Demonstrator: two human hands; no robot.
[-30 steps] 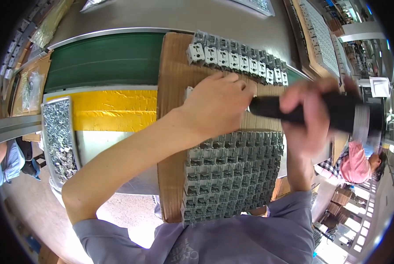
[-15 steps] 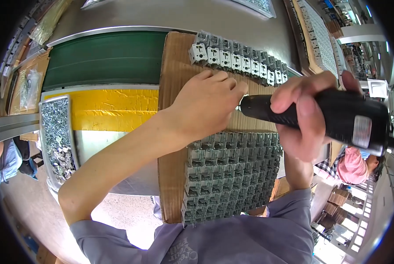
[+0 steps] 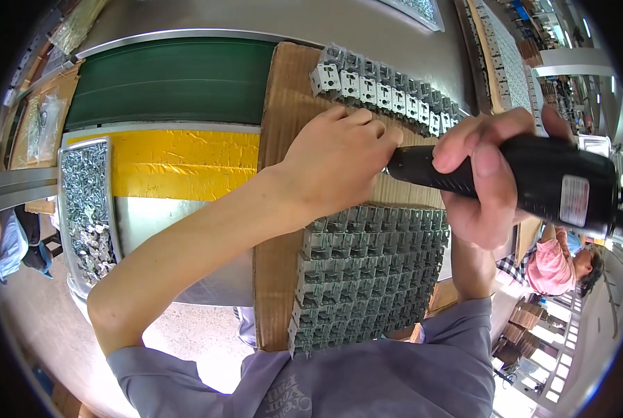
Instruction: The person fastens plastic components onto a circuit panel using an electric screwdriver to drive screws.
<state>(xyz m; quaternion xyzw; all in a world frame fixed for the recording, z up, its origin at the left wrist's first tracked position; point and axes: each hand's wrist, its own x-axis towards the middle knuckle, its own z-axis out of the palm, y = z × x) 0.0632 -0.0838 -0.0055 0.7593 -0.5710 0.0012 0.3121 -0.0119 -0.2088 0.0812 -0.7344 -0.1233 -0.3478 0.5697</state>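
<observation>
In my right hand (image 3: 484, 177) is a black electric screwdriver (image 3: 544, 181), held level with its tip pointing left. My left hand (image 3: 343, 160) has its fingers curled closed at the tip of the screwdriver. Whatever those fingers hold is hidden behind the back of the hand. Just beyond them, a slanting double row of small metal brackets with white faces (image 3: 368, 90) stands on a brown cardboard sheet (image 3: 275, 279). On the near part of the same sheet, several tight rows of grey metal brackets (image 3: 367, 279) reach back toward my body.
To the left, a clear tray (image 3: 88, 209) holds many small screws and metal bits. A green belt (image 3: 172, 80) and a yellow taped strip (image 3: 186, 166) run beside the cardboard. Another tray of small parts (image 3: 423, 10) lies at the far edge. A person in pink (image 3: 554, 265) is off to the right.
The cardboard and brackets appear slightly farther right and up in view. My left hand has shifted a little right with them; the screwdriver stays at its fingertips.
</observation>
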